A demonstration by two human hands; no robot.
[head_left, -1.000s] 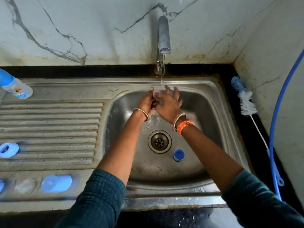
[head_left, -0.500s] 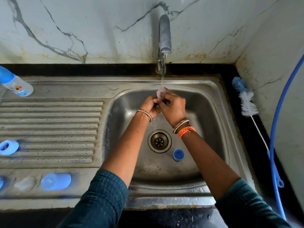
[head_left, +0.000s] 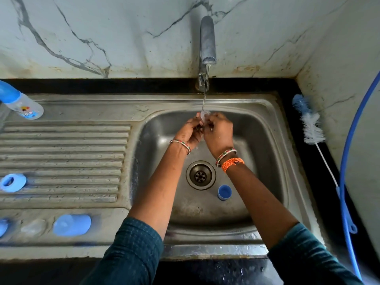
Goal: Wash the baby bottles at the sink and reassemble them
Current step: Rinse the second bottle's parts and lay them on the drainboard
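My left hand (head_left: 190,131) and my right hand (head_left: 219,132) meet over the steel sink basin (head_left: 267,153), both pinching a small clear silicone teat (head_left: 205,116) under the thin stream from the tap (head_left: 207,42). A small blue cap (head_left: 224,192) stands in the basin right of the drain (head_left: 201,175). On the drainboard (head_left: 65,153) lie a blue screw ring (head_left: 12,182), a blue cover cap (head_left: 72,224) and a clear teat (head_left: 33,228). A closed baby bottle (head_left: 21,104) with a blue top lies at the far left.
A bottle brush (head_left: 311,128) with blue and white bristles lies on the black counter right of the sink, handle toward me. A blue hose (head_left: 345,153) curves down the right wall. Another blue piece (head_left: 3,227) shows at the left edge. Marble wall behind.
Both hands have risen slightly toward the tap, and my right hand's spread fingers have closed in on the clear teat held under the stream.
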